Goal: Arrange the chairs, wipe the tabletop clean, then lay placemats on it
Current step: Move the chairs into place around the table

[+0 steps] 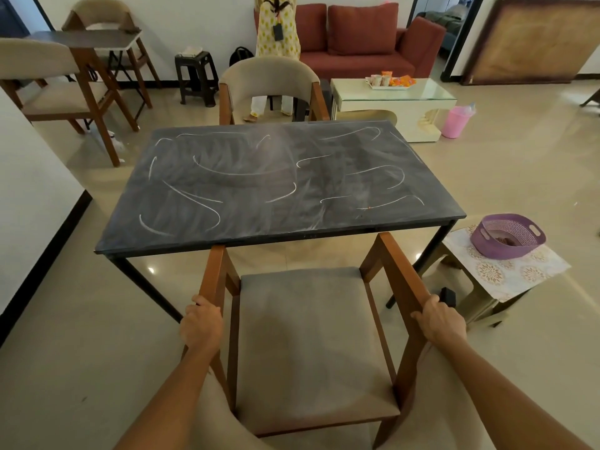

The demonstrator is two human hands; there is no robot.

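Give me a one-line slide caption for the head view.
Both hands, left and right, grip a chair's arms at the chalk-marked table.

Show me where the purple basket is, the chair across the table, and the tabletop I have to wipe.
purple basket (516,246): head view, on its outer front wall.
chair across the table (269,77): head view, on its curved beige backrest.
tabletop (259,190): head view, on the chalk-smeared dark surface near its middle.
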